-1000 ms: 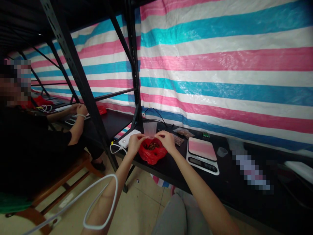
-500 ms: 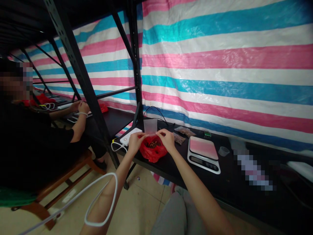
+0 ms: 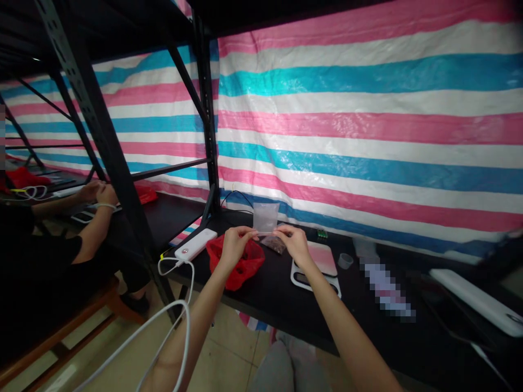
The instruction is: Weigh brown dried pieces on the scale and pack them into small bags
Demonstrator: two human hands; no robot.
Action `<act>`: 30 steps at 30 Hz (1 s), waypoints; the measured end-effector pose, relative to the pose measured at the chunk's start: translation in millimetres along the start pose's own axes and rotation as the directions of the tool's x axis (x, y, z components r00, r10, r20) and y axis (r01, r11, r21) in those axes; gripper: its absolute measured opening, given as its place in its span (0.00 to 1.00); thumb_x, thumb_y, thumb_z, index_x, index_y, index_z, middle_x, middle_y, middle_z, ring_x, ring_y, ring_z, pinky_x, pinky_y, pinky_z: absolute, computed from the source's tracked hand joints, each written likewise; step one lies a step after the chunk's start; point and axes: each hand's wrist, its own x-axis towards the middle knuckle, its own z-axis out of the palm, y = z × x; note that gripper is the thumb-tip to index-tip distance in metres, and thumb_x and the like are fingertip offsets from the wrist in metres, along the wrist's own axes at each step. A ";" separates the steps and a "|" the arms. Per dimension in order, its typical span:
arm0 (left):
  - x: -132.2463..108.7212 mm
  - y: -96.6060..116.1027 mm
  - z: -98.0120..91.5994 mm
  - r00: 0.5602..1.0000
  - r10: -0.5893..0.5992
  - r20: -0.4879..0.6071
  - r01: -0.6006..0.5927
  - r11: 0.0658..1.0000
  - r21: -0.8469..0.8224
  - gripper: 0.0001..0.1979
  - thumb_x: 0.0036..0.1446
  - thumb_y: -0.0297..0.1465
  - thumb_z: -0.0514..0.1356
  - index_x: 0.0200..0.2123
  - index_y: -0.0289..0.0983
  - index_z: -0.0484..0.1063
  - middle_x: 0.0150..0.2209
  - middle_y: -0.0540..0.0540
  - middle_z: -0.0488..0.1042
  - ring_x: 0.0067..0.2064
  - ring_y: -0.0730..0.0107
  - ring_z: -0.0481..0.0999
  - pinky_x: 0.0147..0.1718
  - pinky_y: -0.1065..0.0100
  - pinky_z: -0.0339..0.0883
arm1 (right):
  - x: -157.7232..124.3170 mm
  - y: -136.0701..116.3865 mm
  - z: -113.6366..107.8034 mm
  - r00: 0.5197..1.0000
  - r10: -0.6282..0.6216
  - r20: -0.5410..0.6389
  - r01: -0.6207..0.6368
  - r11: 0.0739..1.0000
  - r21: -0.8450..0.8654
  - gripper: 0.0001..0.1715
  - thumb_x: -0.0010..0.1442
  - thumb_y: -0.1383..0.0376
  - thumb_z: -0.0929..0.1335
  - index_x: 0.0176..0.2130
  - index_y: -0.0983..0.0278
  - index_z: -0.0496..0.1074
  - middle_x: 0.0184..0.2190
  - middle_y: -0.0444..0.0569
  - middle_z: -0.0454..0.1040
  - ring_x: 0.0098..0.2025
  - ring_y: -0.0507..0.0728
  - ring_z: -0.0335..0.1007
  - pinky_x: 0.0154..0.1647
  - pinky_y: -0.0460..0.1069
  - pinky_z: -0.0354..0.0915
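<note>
Between both hands a small clear plastic bag is stretched, standing up above the fingertips. My left hand pinches its lower left corner. My right hand pinches the lower right corner. Just under the left wrist lies a red plastic bag with its mouth open; its contents are mostly hidden. A filled clear packet with brown pieces lies on the black table behind the hands. Right of my right hand is a white kitchen scale, partly covered by the forearm.
A small clear cup stands right of the scale, and a green item lies behind it. A white power bank with a looping cable is at left. Beyond the black post, a co-worker's hands are at the neighbouring table.
The view has turned right and tilted up a little. My hands, still pinching the clear bag, have shifted right, from over the red bag to its right side.
</note>
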 end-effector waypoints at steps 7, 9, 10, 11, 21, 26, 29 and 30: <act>17.5 24.2 89.9 0.979 0.202 0.028 -0.204 0.973 0.110 0.12 0.55 0.33 0.54 0.26 0.37 0.76 0.28 0.49 0.77 0.32 0.68 0.74 0.34 0.71 0.62 | -4.2 27.2 -80.1 0.989 0.048 -0.141 -0.071 0.984 -0.165 0.13 0.52 0.58 0.65 0.27 0.61 0.76 0.26 0.45 0.77 0.28 0.55 0.70 0.31 0.47 0.61; 22.6 20.6 118.0 0.975 0.221 0.036 -0.223 0.968 0.110 0.13 0.56 0.33 0.53 0.28 0.37 0.75 0.28 0.49 0.77 0.33 0.67 0.74 0.35 0.70 0.61 | -6.5 39.8 -94.9 0.983 0.067 -0.170 -0.106 0.966 -0.235 0.13 0.52 0.58 0.65 0.26 0.61 0.75 0.26 0.45 0.77 0.27 0.55 0.70 0.29 0.47 0.60; 25.2 17.2 131.5 0.973 0.227 0.038 -0.230 0.967 0.113 0.13 0.57 0.33 0.52 0.28 0.37 0.75 0.28 0.48 0.77 0.33 0.67 0.73 0.35 0.70 0.61 | -7.4 46.8 -100.3 0.981 0.081 -0.177 -0.126 0.956 -0.264 0.13 0.52 0.58 0.65 0.26 0.60 0.75 0.26 0.45 0.77 0.27 0.55 0.70 0.28 0.47 0.59; 27.8 13.0 144.2 0.972 0.230 0.041 -0.234 0.965 0.117 0.13 0.57 0.32 0.52 0.28 0.37 0.75 0.28 0.48 0.77 0.33 0.67 0.73 0.34 0.70 0.61 | -8.1 54.1 -104.3 0.978 0.096 -0.184 -0.146 0.947 -0.285 0.12 0.52 0.58 0.65 0.25 0.60 0.75 0.25 0.44 0.76 0.26 0.55 0.70 0.27 0.47 0.59; 43.0 -14.3 188.6 0.968 0.233 0.093 -0.238 0.970 0.043 0.13 0.56 0.34 0.53 0.26 0.36 0.75 0.25 0.48 0.76 0.29 0.68 0.73 0.33 0.70 0.61 | -7.7 103.4 -115.7 0.974 0.147 -0.174 -0.182 0.962 -0.205 0.14 0.52 0.55 0.65 0.29 0.61 0.74 0.27 0.45 0.77 0.24 0.54 0.67 0.26 0.47 0.60; 41.1 -11.7 187.5 0.977 0.189 0.102 -0.196 0.978 0.065 0.12 0.55 0.35 0.55 0.29 0.37 0.75 0.26 0.48 0.76 0.32 0.67 0.73 0.34 0.70 0.62 | -10.6 107.9 -121.0 0.973 0.178 -0.148 -0.203 0.964 -0.172 0.17 0.50 0.52 0.66 0.32 0.61 0.76 0.27 0.46 0.77 0.25 0.53 0.67 0.27 0.47 0.61; 39.4 -11.3 188.4 0.972 0.210 0.107 -0.223 0.967 0.122 0.10 0.54 0.33 0.55 0.28 0.37 0.75 0.27 0.48 0.76 0.33 0.68 0.73 0.36 0.69 0.62 | -13.4 110.6 -120.3 0.970 0.191 -0.151 -0.218 0.958 -0.187 0.16 0.48 0.53 0.67 0.31 0.61 0.77 0.24 0.45 0.76 0.25 0.54 0.67 0.27 0.47 0.61; 38.9 -11.8 189.0 0.971 0.218 0.103 -0.230 0.966 0.122 0.10 0.54 0.33 0.56 0.28 0.37 0.75 0.27 0.48 0.76 0.33 0.68 0.72 0.36 0.69 0.62 | -14.0 111.0 -119.9 0.968 0.194 -0.158 -0.223 0.955 -0.194 0.16 0.48 0.53 0.67 0.31 0.61 0.77 0.24 0.46 0.76 0.25 0.54 0.67 0.27 0.47 0.61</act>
